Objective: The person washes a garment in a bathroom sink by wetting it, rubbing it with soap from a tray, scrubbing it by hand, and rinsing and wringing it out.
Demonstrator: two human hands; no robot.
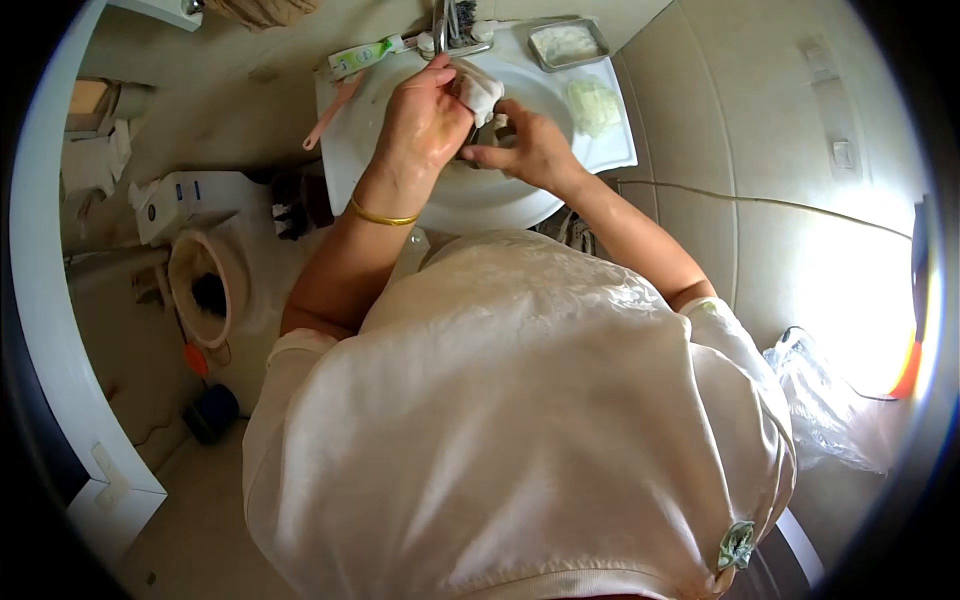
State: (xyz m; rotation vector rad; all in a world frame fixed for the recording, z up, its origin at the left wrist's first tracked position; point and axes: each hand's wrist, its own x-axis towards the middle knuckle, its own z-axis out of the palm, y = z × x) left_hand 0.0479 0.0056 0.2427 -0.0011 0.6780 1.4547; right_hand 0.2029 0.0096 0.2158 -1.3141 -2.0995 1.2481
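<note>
Over the white washbasin (350, 165), my left hand (425, 118) is wet and closed on a bunched white cloth (481, 92) just below the tap (441, 28). A gold bangle (382, 215) circles that wrist. My right hand (538, 150) is beside the cloth, its thumb and fingers curved but apart. Between them shows a dark grey-green patch that I cannot make out. The bottom of the basin is partly hidden by both hands.
On the basin's ledge lie a green-and-white tube (362, 58), a pink-handled item (334, 112), a metal tray (603, 42) with white contents and a pale green lump (594, 107). A toilet (236, 275) stands left; a cable (770, 202) runs along the right wall above a plastic bag (825, 410).
</note>
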